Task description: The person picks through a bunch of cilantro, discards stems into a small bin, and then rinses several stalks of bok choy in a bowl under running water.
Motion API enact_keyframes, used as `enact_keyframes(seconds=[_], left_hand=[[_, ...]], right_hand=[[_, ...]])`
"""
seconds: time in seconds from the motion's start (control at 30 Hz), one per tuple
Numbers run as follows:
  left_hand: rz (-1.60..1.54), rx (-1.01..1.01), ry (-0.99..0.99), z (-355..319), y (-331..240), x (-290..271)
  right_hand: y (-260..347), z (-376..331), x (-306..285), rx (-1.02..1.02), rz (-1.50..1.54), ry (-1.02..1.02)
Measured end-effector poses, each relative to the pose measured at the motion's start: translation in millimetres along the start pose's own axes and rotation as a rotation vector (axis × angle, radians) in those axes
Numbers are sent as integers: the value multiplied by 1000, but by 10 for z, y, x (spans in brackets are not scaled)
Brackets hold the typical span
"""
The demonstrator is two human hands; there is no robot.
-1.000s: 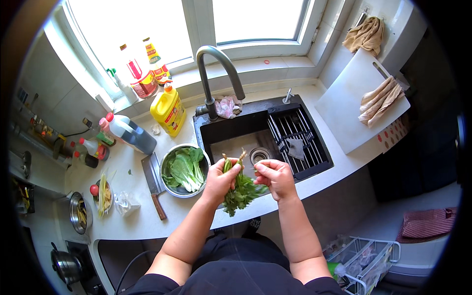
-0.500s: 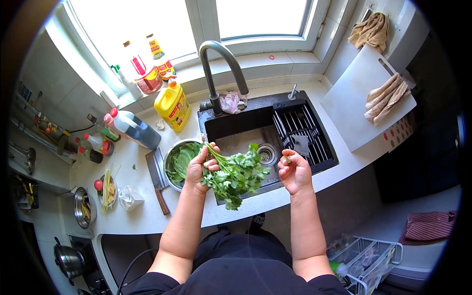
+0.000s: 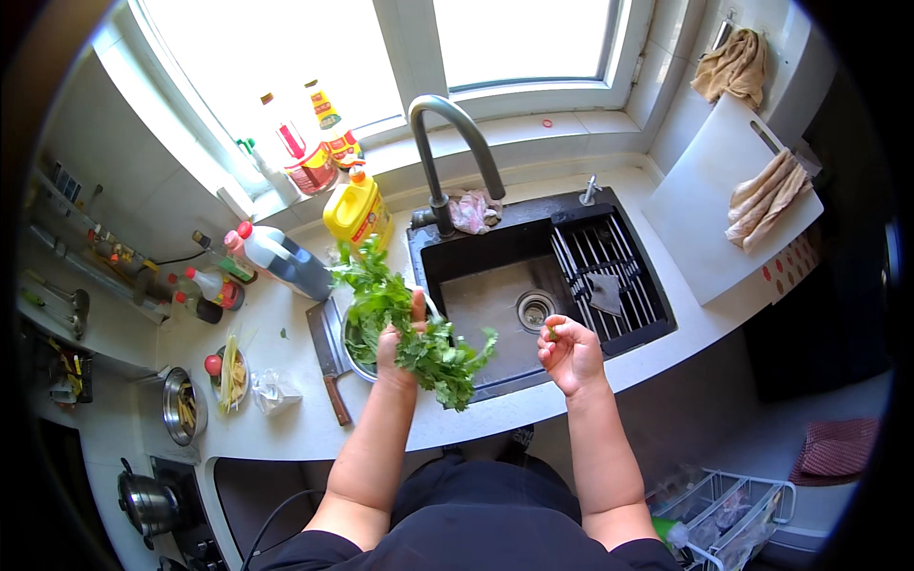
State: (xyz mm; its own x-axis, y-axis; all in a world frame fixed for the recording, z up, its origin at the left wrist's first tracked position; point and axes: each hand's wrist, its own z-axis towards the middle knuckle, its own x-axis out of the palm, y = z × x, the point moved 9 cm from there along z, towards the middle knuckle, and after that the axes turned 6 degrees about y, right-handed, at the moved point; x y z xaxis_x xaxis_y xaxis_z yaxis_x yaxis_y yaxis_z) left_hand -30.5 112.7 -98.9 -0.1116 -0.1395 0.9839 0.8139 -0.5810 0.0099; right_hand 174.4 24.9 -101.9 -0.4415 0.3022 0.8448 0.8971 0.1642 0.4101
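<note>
A leafy bunch of cilantro (image 3: 440, 364) is held in my left hand (image 3: 398, 358), its leaves spreading to both sides of the fingers. Behind it stands a metal bowl (image 3: 361, 369), mostly hidden by the leaves. My right hand (image 3: 577, 362) is closed in a pinch over the sink's near edge, with a small green bit (image 3: 552, 334) at the fingertips, perhaps a leaf or stem piece. The black sink (image 3: 476, 278) lies just beyond both hands. Left of the bowl, a cleaver (image 3: 335, 395) with a wooden handle rests flat on the counter.
A faucet (image 3: 455, 107) arches over the sink, and a drying rack (image 3: 578, 255) spans its right side. Bottles and a yellow jug (image 3: 357, 211) stand at the back left. A plate of vegetables (image 3: 234, 376) and a plastic bag (image 3: 274, 391) sit left. A white cutting board (image 3: 709, 205) leans right.
My left hand has turned the cilantro, so leaves now also spread up and left over the bowl. The whole view has shifted slightly. My right hand stays pinched near the sink edge.
</note>
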Motion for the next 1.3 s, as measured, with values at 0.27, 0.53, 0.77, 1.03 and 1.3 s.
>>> enact_keyframes(seconds=[0.27,0.53,0.77,1.03,1.3], left_hand=[[48,-71,-272,-58,250,-151],[231,-329,-591,-70,967,-196],[230,-769,-424,-381,2125,-510],[753,-1038,-106,-1331,3443,-333],[1244,-1422,405,-2849,4592,-183]], right_hand=[[-230,53,25,58,-51,11],[-247,-178,-81,-104,-120,-99],[-260,-1268,-903,-446,65,-341],[-850,-3495,-2252,-862,360,-821],[-1000,-5179,-2344,-828,-12,-926]])
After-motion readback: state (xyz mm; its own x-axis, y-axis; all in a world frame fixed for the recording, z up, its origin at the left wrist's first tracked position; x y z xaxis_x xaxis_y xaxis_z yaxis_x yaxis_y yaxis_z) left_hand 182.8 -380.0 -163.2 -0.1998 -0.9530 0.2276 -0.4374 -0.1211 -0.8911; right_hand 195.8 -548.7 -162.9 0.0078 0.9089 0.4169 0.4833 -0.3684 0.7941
